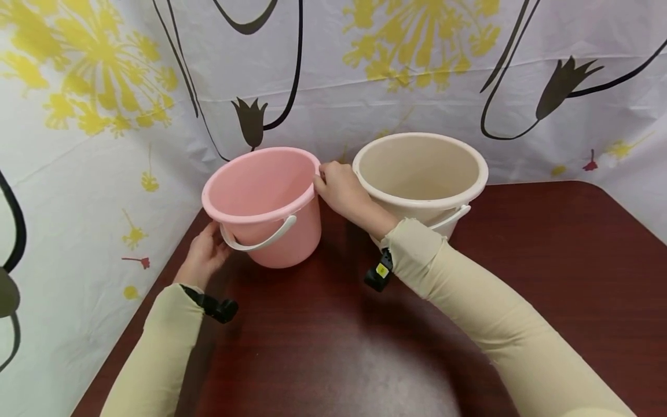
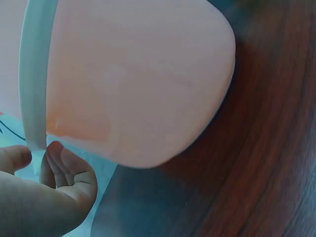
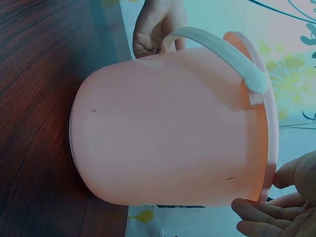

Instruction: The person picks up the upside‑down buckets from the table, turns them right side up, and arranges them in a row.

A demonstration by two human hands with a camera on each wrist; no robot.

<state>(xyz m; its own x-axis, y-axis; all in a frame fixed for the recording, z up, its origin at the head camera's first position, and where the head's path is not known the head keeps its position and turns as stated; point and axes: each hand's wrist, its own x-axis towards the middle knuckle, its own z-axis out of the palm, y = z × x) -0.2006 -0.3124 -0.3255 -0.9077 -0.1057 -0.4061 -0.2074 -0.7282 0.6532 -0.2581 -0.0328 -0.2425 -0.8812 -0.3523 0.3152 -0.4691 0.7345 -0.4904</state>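
A pink bucket (image 1: 281,237) with a pale handle (image 1: 263,242) is at the left of the dark table, its open mouth facing up. My left hand (image 1: 203,255) is at its left side, below the rim. In the left wrist view the handle (image 2: 35,84) runs down between the thumb and curled fingers of that hand (image 2: 54,197). On the opposite side my right hand (image 1: 341,188) grips the rim; the right wrist view has its thumb (image 3: 286,175) over the rim's edge and the fingers beneath it. The bucket's inside wall looks bare.
A cream bucket (image 1: 419,202) with its own pale handle (image 1: 453,217) stands just right of the pink one, behind my right forearm. A white cloth (image 1: 323,75) with flower prints hangs behind and left of the table (image 1: 323,336).
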